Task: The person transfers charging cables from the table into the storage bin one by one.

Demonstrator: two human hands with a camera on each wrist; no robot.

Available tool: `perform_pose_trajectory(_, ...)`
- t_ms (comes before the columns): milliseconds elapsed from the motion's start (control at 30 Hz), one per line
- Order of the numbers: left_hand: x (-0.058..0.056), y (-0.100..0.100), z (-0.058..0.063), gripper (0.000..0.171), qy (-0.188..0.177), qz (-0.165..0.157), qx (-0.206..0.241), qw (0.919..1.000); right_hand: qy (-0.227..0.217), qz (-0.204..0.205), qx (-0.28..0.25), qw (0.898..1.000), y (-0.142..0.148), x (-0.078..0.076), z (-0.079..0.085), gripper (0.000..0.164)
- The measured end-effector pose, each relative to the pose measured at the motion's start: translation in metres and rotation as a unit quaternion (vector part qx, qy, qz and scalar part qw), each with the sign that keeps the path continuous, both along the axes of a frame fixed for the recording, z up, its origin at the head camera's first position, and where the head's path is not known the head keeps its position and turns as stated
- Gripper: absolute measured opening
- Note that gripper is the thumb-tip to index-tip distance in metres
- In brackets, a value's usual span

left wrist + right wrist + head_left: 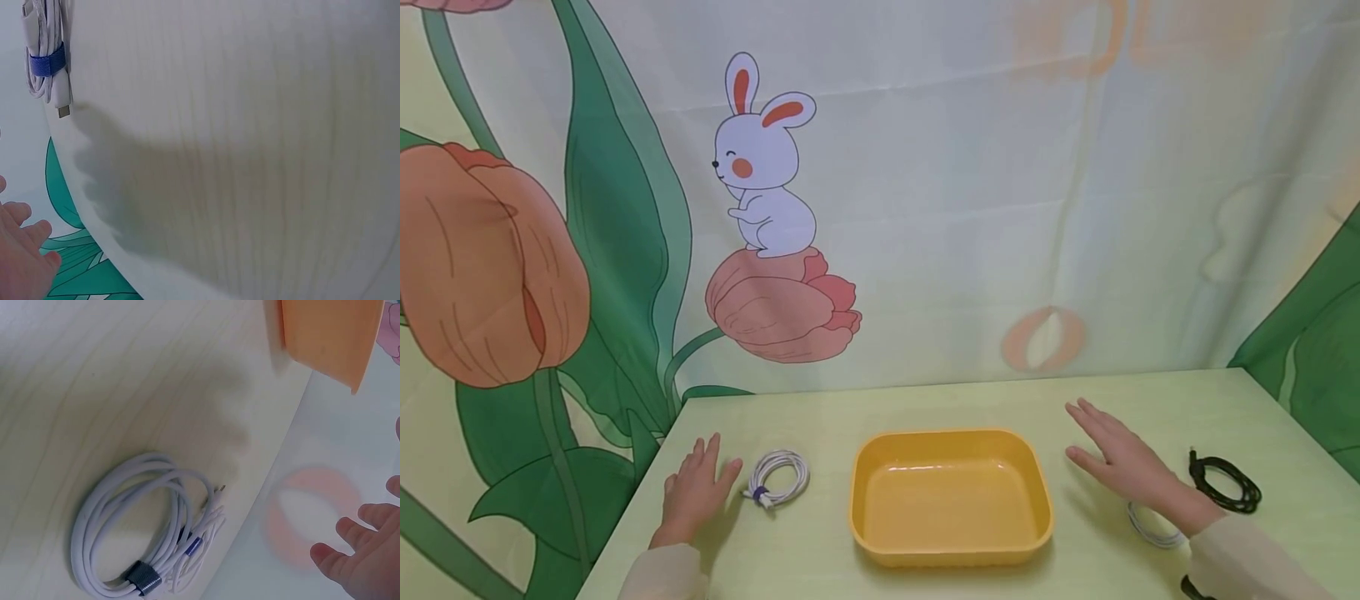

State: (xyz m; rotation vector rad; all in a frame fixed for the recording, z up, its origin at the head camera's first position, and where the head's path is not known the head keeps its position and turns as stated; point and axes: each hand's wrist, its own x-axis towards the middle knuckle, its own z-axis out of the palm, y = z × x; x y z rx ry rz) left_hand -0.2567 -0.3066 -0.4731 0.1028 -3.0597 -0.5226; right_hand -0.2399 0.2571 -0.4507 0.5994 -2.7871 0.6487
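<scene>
White cable [802, 477] lies just beside the left fingers [712, 448].

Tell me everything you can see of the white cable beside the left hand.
The white cable is wound into a coil with several loops, bound by a bluish strap that looks woven. A plug with a metallic tip pokes out beside the strap. The coil lies on the table between the left hand and the yellow tray; the hand does not grip it.
</scene>
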Motion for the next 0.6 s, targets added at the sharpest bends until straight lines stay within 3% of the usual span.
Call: perform_pose_trajectory(600,0.003,0.0,-0.002,0.069,-0.004,-0.004,0.001,1.0,-0.021,0.012,0.001,1.0,-0.013,0.006,-0.001,0.058)
